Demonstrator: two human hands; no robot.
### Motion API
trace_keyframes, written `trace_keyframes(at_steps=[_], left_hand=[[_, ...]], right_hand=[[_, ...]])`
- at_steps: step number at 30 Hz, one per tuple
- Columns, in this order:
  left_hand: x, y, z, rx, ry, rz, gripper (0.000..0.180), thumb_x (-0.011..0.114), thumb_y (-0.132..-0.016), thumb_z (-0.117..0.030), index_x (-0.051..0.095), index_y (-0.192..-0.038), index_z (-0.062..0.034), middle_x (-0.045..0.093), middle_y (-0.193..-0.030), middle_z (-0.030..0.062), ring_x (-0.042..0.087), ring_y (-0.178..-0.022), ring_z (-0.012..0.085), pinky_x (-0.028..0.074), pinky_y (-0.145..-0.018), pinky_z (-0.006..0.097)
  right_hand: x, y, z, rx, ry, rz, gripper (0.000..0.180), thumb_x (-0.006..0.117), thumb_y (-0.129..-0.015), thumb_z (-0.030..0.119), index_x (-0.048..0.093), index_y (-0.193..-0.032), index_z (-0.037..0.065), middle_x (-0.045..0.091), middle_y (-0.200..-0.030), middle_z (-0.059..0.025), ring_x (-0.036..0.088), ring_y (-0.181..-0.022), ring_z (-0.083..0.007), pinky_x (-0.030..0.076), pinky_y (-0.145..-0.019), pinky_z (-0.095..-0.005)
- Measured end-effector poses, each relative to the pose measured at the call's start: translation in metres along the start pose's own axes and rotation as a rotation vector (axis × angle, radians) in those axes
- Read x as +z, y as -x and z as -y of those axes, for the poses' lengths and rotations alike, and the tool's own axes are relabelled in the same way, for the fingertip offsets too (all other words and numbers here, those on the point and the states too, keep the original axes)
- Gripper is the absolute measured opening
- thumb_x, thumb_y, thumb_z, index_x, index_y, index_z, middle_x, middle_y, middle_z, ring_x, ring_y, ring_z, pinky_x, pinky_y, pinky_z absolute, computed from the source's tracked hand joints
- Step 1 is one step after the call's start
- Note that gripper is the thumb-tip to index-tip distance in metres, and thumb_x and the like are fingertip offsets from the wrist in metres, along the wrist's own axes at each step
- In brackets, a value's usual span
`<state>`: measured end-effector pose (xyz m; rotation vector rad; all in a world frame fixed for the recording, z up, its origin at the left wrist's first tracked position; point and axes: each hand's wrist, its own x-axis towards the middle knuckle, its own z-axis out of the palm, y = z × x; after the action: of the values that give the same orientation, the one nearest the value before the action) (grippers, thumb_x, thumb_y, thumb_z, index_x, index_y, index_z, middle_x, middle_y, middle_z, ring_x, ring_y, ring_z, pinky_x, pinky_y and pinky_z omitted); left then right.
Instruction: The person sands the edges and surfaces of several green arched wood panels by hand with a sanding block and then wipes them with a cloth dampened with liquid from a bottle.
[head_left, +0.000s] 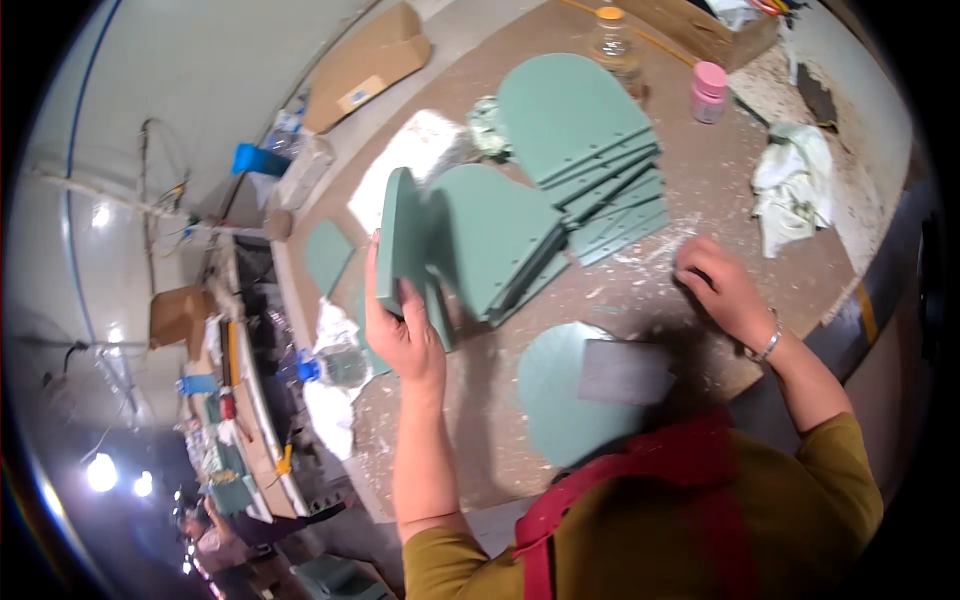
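Gripping green panel (397,235) | upright between left fingers (372,275) and thumb (412,308) | right fingers (698,252) half-open, seemingly empty

Green panel (398,240) held on end at ten o'clock from the view's center.
Plain sage in color and seen nearly edge-on, it stands almost upright, rounded end toward twelve o'clock, squarer lower end toward six.

A scuffed brown table (480,430) carries stacked green panels (570,115), a pink bottle (708,95) and a pale cloth (795,185).
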<state>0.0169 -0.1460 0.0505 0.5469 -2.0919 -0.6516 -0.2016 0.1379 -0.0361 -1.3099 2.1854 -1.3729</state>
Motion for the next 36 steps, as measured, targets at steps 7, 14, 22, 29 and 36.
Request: trace_keyframes(at_steps=[7, 14, 22, 29, 36], left_hand=[[-0.029, 0.022, -0.038, -0.312, 0.518, -0.323, 0.044, 0.043, -0.105, -0.014, 0.036, -0.144, 0.0050, 0.054, -0.134, 0.0148, 0.055, -0.119, 0.0218, 0.044, -0.103, 0.036], [-0.028, 0.039, -0.063, -0.590, 0.900, -0.364, 0.045, 0.044, -0.104, -0.018, 0.036, -0.145, -0.0002, 0.053, -0.134, 0.0141, 0.055, -0.121, 0.0240, 0.046, -0.103, 0.039], [-0.015, 0.058, -0.091, -0.686, 1.046, -0.288, 0.045, 0.043, -0.104, -0.018, 0.035, -0.145, -0.0007, 0.050, -0.138, 0.0159, 0.053, -0.124, 0.0276, 0.043, -0.106, 0.043], [-0.012, 0.058, -0.113, -0.593, 1.013, -0.257, 0.046, 0.045, -0.103, -0.018, 0.034, -0.143, 0.0031, 0.049, -0.138, 0.0169, 0.052, -0.124, 0.0276, 0.042, -0.106, 0.043], [-0.009, 0.061, -0.122, -0.524, 0.975, -0.255, 0.047, 0.046, -0.102, -0.016, 0.035, -0.143, 0.0040, 0.051, -0.136, 0.0177, 0.053, -0.122, 0.0267, 0.043, -0.105, 0.042]], right_hand=[[0.010, -0.011, 0.049, -0.003, -0.138, 0.066, 0.016, 0.067, -0.083, 0.003, 0.054, -0.076, -0.001, 0.057, -0.081, -0.0102, 0.056, -0.075, -0.0278, 0.045, -0.069, -0.0339], [0.006, -0.026, 0.091, -0.156, -0.223, 0.041, 0.015, 0.062, -0.086, 0.003, 0.049, -0.081, -0.001, 0.058, -0.102, -0.0132, 0.057, -0.092, -0.0286, 0.046, -0.082, -0.0332], [0.010, -0.074, 0.141, -0.489, 0.104, -0.127, 0.048, 0.067, -0.087, 0.021, 0.054, -0.131, 0.006, 0.051, -0.134, -0.0148, 0.048, -0.125, -0.0337, 0.038, -0.104, -0.0420], [0.025, -0.071, 0.162, -0.576, 0.397, -0.144, 0.067, 0.066, -0.086, 0.042, 0.048, -0.139, 0.005, 0.045, -0.144, -0.0145, 0.044, -0.130, -0.0358, 0.030, -0.108, -0.0495], [0.028, -0.065, 0.169, -0.597, 0.408, -0.169, 0.055, 0.064, -0.087, 0.045, 0.055, -0.138, 0.024, 0.045, -0.144, -0.0159, 0.044, -0.130, -0.0373, 0.027, -0.108, -0.0542]])
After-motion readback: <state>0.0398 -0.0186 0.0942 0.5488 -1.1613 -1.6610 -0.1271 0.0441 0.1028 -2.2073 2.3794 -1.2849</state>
